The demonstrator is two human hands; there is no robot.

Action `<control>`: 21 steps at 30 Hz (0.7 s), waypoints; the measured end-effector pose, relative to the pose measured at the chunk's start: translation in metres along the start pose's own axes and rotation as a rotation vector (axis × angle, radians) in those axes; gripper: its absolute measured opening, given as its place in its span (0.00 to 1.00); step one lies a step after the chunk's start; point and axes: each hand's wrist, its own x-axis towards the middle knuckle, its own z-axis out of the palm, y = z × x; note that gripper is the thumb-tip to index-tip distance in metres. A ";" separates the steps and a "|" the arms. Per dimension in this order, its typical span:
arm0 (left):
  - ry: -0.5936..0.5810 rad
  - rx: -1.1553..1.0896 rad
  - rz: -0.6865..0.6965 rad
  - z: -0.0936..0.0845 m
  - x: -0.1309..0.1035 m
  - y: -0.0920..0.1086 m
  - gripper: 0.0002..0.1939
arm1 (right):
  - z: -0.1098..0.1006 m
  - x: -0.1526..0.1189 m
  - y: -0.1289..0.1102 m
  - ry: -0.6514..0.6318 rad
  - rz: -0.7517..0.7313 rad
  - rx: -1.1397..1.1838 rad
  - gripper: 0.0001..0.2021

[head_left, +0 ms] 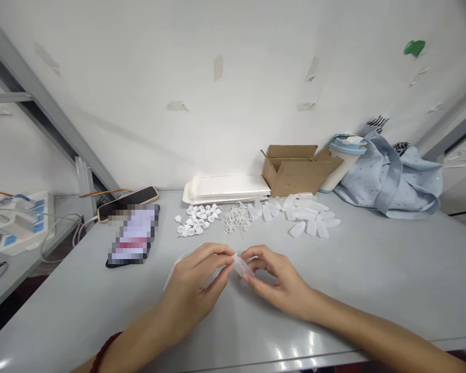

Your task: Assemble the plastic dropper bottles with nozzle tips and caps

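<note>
Cup between box and bag

"What are you holding?"
"A translucent tube, my left fingers at one end, right fingers at the other."
"And beyond?"
"White caps, pale strings and more tubes on the counter."

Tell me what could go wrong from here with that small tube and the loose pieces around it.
1. The tube might slip, since the left hand and right hand hold it only with their fingertips.
2. The caps and cords lie loose side by side, so a stray brush could mix them.
3. The cords overlap in a jumble, so picking up one could drag others along.
</note>
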 end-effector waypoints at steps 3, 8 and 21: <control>0.011 0.010 0.048 0.001 0.000 -0.002 0.08 | 0.002 -0.001 0.003 -0.006 -0.014 0.024 0.15; 0.037 0.038 0.162 0.001 -0.002 -0.004 0.08 | 0.002 -0.001 0.005 0.014 -0.100 -0.049 0.20; 0.064 0.140 0.363 0.001 -0.007 -0.005 0.13 | -0.002 -0.002 -0.001 0.058 -0.083 -0.059 0.16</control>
